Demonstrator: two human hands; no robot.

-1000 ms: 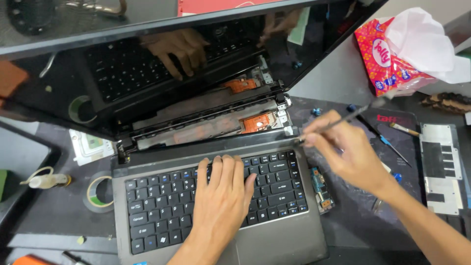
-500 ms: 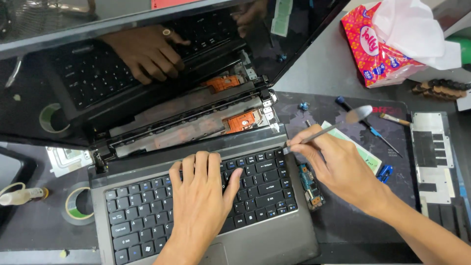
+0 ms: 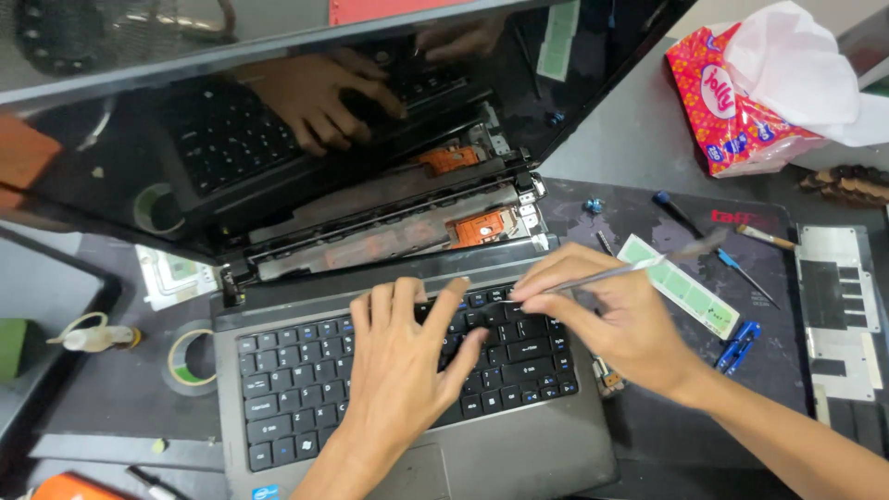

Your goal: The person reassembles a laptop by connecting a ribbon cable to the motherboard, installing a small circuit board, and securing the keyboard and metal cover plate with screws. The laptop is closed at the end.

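Observation:
An open grey laptop (image 3: pixel 546 463) with a black keyboard (image 3: pixel 296 389) lies in front of me, its hinge strip removed so orange flex cables (image 3: pixel 482 225) show. My left hand (image 3: pixel 403 370) rests flat on the keyboard's middle, fingers spread. My right hand (image 3: pixel 616 319) pinches a thin metal tool (image 3: pixel 639 267), its tip at the keyboard's top edge beside my left fingertips. The dark screen (image 3: pixel 278 120) mirrors the hands.
A black mat (image 3: pixel 667 426) lies under the laptop. To the right are a green strip (image 3: pixel 681 285), blue tweezers (image 3: pixel 738 345), screwdrivers (image 3: pixel 676 213), a metal cover plate (image 3: pixel 838 306) and a red tissue pack (image 3: pixel 732 102). A tape roll (image 3: pixel 190 361) and a small bottle (image 3: pixel 93 336) sit left.
My right hand has carried the metal tool leftward from the laptop's right edge to the keyboard's top edge. The left hand stays on the keys. The view has drifted.

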